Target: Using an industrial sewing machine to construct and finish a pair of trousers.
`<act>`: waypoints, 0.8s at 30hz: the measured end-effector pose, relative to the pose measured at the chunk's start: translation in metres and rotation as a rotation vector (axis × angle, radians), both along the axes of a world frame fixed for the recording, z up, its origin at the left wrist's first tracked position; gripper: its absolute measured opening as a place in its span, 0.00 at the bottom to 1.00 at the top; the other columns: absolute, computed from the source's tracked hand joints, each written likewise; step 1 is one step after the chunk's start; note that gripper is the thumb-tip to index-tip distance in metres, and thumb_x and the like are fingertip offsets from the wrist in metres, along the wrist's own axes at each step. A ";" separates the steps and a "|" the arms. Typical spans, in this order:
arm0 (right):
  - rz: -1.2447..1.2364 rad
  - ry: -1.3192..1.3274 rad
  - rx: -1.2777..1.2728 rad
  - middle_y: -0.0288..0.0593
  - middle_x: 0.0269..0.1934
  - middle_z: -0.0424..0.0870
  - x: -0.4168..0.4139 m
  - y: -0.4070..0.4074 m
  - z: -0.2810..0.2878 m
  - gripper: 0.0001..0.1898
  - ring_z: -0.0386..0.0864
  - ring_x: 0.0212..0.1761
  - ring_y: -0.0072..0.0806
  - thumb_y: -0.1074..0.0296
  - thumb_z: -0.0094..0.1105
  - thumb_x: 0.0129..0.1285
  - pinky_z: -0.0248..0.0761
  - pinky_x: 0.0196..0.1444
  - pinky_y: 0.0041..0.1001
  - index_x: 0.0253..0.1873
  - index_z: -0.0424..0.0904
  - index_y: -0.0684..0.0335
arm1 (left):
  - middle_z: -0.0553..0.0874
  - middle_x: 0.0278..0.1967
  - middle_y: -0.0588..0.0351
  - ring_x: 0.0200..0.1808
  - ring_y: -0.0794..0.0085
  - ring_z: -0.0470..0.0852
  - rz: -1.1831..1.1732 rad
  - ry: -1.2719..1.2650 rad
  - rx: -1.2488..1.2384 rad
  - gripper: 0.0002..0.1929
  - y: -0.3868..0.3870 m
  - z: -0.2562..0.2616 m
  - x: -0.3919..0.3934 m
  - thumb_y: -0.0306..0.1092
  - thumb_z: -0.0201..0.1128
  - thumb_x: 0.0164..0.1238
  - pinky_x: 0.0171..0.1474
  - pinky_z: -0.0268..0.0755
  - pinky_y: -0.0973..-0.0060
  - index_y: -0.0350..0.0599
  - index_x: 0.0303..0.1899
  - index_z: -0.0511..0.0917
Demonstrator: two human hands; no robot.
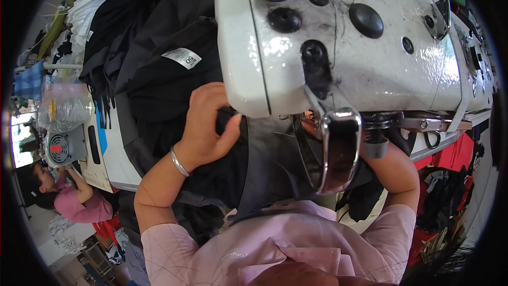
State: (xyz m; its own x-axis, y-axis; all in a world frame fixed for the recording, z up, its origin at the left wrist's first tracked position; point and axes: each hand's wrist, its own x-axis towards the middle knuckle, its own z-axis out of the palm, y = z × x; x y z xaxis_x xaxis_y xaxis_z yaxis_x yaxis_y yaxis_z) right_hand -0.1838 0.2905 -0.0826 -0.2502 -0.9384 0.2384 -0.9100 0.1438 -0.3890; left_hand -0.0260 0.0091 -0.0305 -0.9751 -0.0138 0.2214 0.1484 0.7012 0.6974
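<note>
My left hand [208, 125] rests on black fabric at the left of the sewing machine head [285, 59]. Its thumb and fingers curve towards the needle area, and the machine head covers some fingertips, so any grip is hidden. Dark grey cloth [270, 159] runs under the machine head and down towards my lap. My right forearm [391, 167] reaches under the machine arm from the right. Most of my right hand is hidden behind the shiny metal lever [341, 147]; only a sliver of skin shows beyond it. A white label [182, 58] with printing lies on the black garment [170, 91].
Dark garments [131, 28] with hanging straps pile up left of the machine. Beyond the table edge [123, 155], a person in pink [79, 202] sits near a grey machine motor [65, 147]. Plastic-wrapped goods [67, 103] stand there. Red cloth [452, 153] lies at the right.
</note>
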 end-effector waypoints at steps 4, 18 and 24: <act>0.131 0.229 0.279 0.41 0.39 0.82 -0.005 -0.024 0.050 0.17 0.81 0.40 0.29 0.68 0.66 0.65 0.78 0.44 0.28 0.55 0.76 0.66 | 0.73 0.64 0.40 0.66 0.42 0.70 -0.088 0.033 -0.105 0.30 0.004 0.012 -0.011 0.30 0.69 0.57 0.69 0.60 0.57 0.38 0.63 0.70; -0.170 -0.044 0.080 0.47 0.44 0.81 0.007 -0.020 0.047 0.21 0.81 0.47 0.42 0.50 0.72 0.59 0.76 0.49 0.37 0.47 0.82 0.61 | 0.60 0.75 0.49 0.78 0.60 0.52 -0.182 -0.175 -0.513 0.37 -0.009 -0.002 -0.019 0.58 0.55 0.70 0.78 0.37 0.56 0.44 0.73 0.62; -0.189 -0.036 0.373 0.52 0.62 0.76 -0.003 -0.025 0.049 0.29 0.67 0.67 0.48 0.39 0.56 0.67 0.59 0.69 0.42 0.63 0.78 0.53 | 0.64 0.72 0.41 0.75 0.54 0.59 -0.097 -0.148 -0.729 0.38 -0.018 0.019 -0.011 0.50 0.64 0.66 0.75 0.49 0.57 0.36 0.70 0.62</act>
